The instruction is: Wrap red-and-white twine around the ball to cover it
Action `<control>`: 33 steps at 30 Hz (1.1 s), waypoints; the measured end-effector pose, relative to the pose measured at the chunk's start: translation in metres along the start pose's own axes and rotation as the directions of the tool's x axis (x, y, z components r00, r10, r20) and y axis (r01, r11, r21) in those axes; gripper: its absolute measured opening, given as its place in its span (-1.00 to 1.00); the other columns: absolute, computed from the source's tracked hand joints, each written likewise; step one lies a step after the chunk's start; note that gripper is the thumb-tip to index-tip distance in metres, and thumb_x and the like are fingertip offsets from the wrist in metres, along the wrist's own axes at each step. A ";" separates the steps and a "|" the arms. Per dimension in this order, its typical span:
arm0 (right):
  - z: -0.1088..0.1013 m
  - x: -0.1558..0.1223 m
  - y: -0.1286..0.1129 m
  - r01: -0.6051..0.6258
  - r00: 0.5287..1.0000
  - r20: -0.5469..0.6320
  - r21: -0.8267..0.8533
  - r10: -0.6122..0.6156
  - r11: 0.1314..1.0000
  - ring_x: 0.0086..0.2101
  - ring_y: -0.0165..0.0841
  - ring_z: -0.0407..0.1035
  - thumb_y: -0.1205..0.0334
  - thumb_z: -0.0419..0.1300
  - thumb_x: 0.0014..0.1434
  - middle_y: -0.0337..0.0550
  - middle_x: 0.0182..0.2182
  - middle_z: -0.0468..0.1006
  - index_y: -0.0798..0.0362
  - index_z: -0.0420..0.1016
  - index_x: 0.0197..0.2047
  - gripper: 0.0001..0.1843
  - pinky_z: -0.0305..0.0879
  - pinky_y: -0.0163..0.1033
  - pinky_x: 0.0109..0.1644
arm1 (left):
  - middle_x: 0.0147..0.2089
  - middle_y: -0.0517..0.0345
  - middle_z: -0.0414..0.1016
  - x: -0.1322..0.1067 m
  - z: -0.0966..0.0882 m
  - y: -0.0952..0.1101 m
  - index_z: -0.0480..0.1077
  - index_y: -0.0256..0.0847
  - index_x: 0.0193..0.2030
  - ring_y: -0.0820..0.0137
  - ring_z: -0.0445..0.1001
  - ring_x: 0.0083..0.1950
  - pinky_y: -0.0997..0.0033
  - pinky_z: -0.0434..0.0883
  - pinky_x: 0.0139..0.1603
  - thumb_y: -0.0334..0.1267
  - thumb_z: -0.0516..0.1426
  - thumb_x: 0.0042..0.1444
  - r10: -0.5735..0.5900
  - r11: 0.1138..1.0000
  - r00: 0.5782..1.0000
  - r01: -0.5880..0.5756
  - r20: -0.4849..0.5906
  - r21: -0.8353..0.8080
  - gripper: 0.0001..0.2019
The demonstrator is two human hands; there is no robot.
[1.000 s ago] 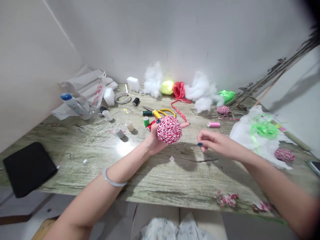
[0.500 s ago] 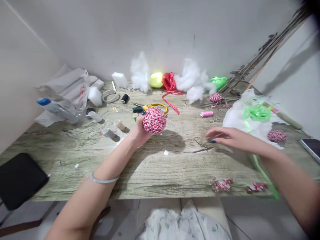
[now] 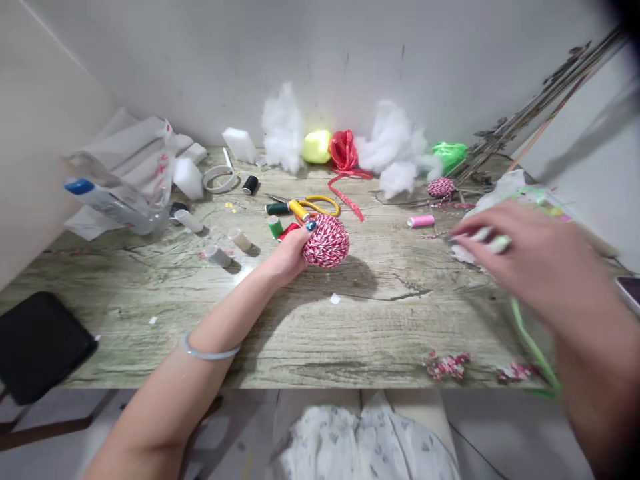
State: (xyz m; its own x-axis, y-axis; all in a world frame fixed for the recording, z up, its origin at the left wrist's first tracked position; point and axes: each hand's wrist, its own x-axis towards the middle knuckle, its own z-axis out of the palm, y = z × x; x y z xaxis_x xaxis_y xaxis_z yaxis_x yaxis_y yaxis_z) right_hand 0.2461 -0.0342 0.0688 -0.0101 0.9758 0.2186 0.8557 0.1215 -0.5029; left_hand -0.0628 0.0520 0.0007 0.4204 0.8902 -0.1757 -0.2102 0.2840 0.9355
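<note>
My left hand (image 3: 291,257) is closed round a ball of red-and-white twine (image 3: 326,241), held up over the middle of the table. A yellow thread spool (image 3: 299,210), a green thread spool (image 3: 275,227) and yellow-handled scissors (image 3: 323,201) lie just beyond it. My right hand (image 3: 530,247) is raised over the white plastic (image 3: 510,183) at the right and smeared by motion. Something pale green and white shows between its fingers; I cannot make out whether they grip it. A green ribbon (image 3: 530,343) runs down below that hand.
Along the wall stand white stuffing (image 3: 393,137), a red ribbon bundle (image 3: 344,150) and a green bundle (image 3: 450,157). A pink spool (image 3: 421,221) and a smaller twine ball (image 3: 441,187) lie right of centre. At the left are a blue-capped bottle (image 3: 113,208) and a black case (image 3: 45,347).
My right hand has risen and moved right, over the white plastic and green ribbon. My left hand still holds the twine ball, which sits slightly further right in view.
</note>
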 end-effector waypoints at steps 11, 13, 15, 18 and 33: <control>0.127 0.017 -0.041 0.268 0.901 0.395 -0.176 -0.182 0.947 -0.13 -0.13 0.29 0.39 0.07 0.25 -0.01 -0.23 0.50 0.06 0.48 -0.29 -0.84 0.25 -0.09 -0.02 | -0.02 -0.03 0.59 0.006 -0.010 -0.014 0.47 -0.31 0.02 0.20 0.52 -0.01 0.24 0.42 0.04 -0.05 0.19 0.06 0.151 0.944 0.988 -0.132 -0.038 0.302 -0.55; 0.127 0.018 -0.039 0.265 0.903 0.382 -0.141 -0.195 0.954 -0.15 -0.14 0.28 0.40 0.05 0.24 -0.02 -0.24 0.49 0.05 0.44 -0.31 -0.83 0.25 -0.09 -0.03 | 0.00 -0.03 0.59 0.004 -0.008 -0.012 0.48 -0.30 0.01 0.19 0.51 0.02 0.23 0.42 0.06 -0.06 0.19 0.07 0.165 0.931 0.986 -0.145 -0.033 0.334 -0.57; 0.125 0.020 -0.035 0.231 0.918 0.345 -0.062 -0.196 0.971 -0.14 -0.15 0.28 0.37 0.05 0.24 -0.04 -0.25 0.48 0.03 0.41 -0.32 -0.85 0.24 -0.08 -0.01 | -0.01 -0.04 0.59 0.002 -0.007 -0.010 0.49 -0.30 -0.01 0.19 0.52 0.03 0.22 0.42 0.07 -0.06 0.18 0.08 0.165 0.929 0.986 -0.148 -0.022 0.338 -0.59; 0.117 0.027 -0.026 0.100 0.942 0.307 0.130 -0.135 0.987 -0.18 -0.20 0.33 0.27 0.05 0.23 -0.12 -0.28 0.49 0.00 0.36 -0.33 -0.89 0.25 -0.09 -0.04 | -0.01 -0.05 0.59 0.002 -0.007 -0.009 0.49 -0.30 -0.01 0.18 0.52 0.02 0.21 0.43 0.07 -0.06 0.18 0.08 0.166 0.929 0.986 -0.153 -0.010 0.336 -0.59; 0.093 0.018 -0.057 -0.111 0.977 0.203 0.726 -0.058 0.679 -0.41 -0.33 0.43 -0.05 0.25 0.17 -0.25 -0.49 0.51 -0.05 0.35 -0.30 -0.73 0.34 -0.21 -0.22 | 0.13 -0.13 0.50 -0.007 0.001 -0.011 0.39 -0.34 0.13 0.15 0.48 0.13 0.18 0.36 0.21 -0.12 0.26 -0.01 0.160 0.871 0.974 -0.216 0.162 0.440 -0.44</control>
State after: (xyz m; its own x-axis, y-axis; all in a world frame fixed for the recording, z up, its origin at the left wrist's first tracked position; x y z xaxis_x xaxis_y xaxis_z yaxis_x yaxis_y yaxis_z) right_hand 0.1495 -0.0065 0.0234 -0.1645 0.9837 0.0727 0.2070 0.1065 -0.9725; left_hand -0.0625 0.0428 -0.0079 0.5190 0.8543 0.0282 0.1143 -0.1021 0.9882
